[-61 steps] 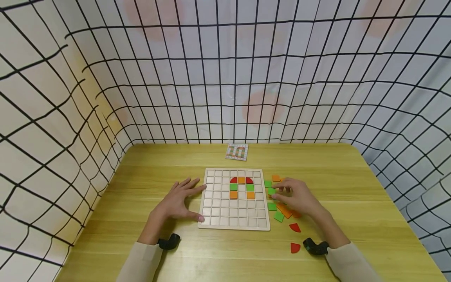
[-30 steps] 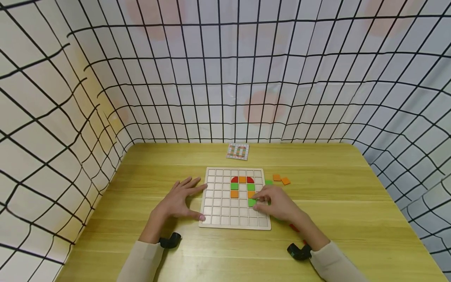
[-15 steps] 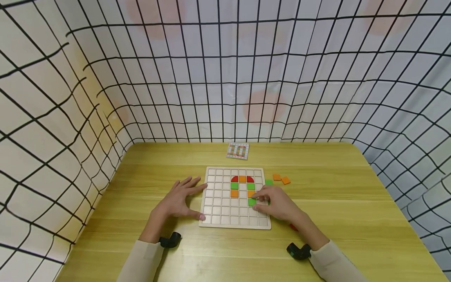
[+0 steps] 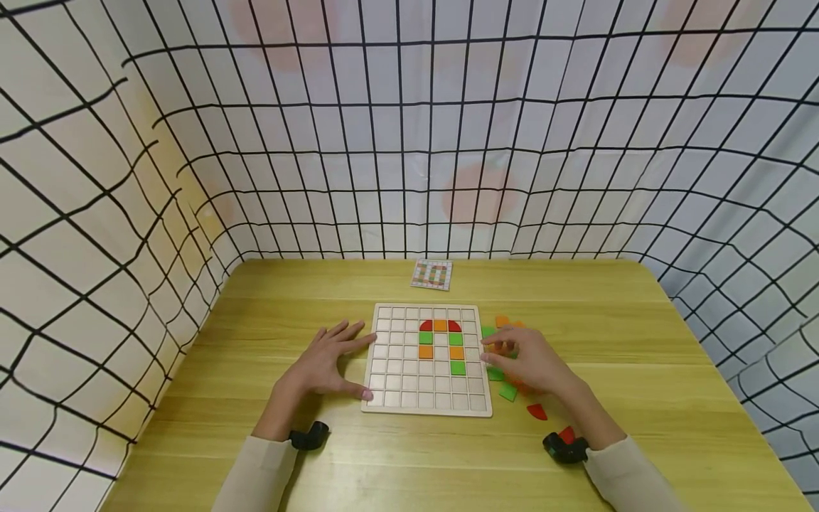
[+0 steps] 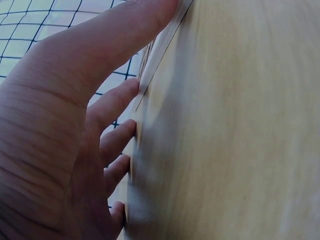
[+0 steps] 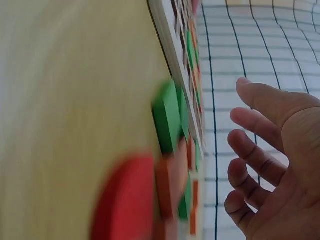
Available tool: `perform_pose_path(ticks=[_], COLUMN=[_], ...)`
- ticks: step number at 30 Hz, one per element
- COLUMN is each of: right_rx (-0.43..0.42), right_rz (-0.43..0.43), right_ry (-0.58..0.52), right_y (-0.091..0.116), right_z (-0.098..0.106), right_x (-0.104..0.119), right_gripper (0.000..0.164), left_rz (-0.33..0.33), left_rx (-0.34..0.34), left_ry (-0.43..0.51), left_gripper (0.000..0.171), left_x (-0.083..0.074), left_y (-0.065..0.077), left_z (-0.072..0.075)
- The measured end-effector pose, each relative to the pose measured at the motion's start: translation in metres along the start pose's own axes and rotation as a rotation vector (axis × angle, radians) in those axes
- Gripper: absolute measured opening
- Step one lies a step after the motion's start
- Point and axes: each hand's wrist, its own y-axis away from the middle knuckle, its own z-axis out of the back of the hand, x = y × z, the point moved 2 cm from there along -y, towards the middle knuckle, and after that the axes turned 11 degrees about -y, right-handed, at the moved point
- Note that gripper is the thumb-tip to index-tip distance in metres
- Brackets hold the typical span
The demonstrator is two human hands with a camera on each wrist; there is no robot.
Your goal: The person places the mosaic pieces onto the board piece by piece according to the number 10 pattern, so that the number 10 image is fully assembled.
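Observation:
A pale wooden grid board lies mid-table, partly filled with red quarter-round, orange and green square tiles. My left hand rests at its left edge, fingers spread, with the thumb on the front left corner. The left wrist view shows the thumb and forefinger at the board's edge. The lowest tile in the right column is a green square tile. My right hand hovers at the right edge over a pile of loose tiles, hiding part of it. In the right wrist view its fingers are loosely bent, thumb apart, holding nothing.
Right of the board lie loose green tiles, orange ones and a red quarter-round piece. A small patterned card lies behind the board. White walls with a black grid stand around the table.
My right hand carried a green tile from the pile onto the board, below the right orange one. It let go and moved back right over the pile. My left hand stayed put.

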Motion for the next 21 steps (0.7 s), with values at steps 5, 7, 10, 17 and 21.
perform_pose_path(ticks=[5,7,10,17,21], right_rx=[-0.058,-0.074,-0.094,-0.134,-0.142], right_rz=[0.038,0.047,0.048,0.034,0.029], right_ry=[0.057,0.067,0.086,0.096,0.119], right_y=[0.008,0.012,0.019,0.029,0.033], right_z=[0.022,0.030,0.040,0.051,0.053], right_x=[-0.011,-0.016,-0.024,-0.035,-0.040], right_gripper=[0.030,0.032,0.034,0.037,0.036], left_rz=[0.000,0.000,-0.003,-0.009,-0.007], left_rx=[0.002,0.002,0.000,-0.008,-0.009], left_ry=[0.009,0.010,0.004,-0.012,-0.007], left_gripper=[0.109,0.109,0.109,0.110,0.110], left_x=[-0.002,-0.002,-0.001,0.001,0.001], left_y=[0.000,0.000,0.000,-0.001,-0.002], left_z=[0.001,0.001,0.001,-0.002,-0.003])
